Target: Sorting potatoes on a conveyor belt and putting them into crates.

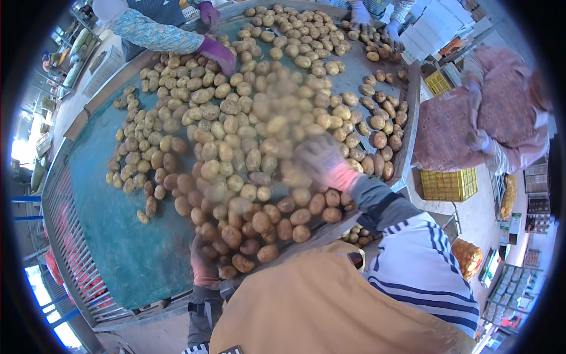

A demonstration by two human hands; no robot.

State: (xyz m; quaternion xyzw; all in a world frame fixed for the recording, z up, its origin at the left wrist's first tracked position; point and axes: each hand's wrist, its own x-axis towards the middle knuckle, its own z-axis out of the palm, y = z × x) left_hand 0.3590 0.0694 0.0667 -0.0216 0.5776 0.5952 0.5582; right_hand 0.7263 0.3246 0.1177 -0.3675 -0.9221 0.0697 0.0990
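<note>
Many potatoes (232, 236) are spread across a sorting table with a green surface (115, 256). My right hand (320, 159), in a pale glove with a pink cuff, reaches over the middle of the pile and touches the potatoes there. Its fingers are blurred, so any grip on a potato is unclear. At the table's near edge, my left hand (202, 259), also gloved, rests against the left side of a heap of potatoes. Those potatoes partly cover its fingers. A smudged, hazy patch hides detail in the middle of the pile.
A co-worker's purple-gloved hand (219, 55) is on the potatoes at far left. Another person's gloved hands (373, 28) work at the far right corner. A person in a patterned pink garment (451, 124) stands right. Slatted metal bars (79, 248) border the left end. A yellow crate (449, 183) stands on the floor.
</note>
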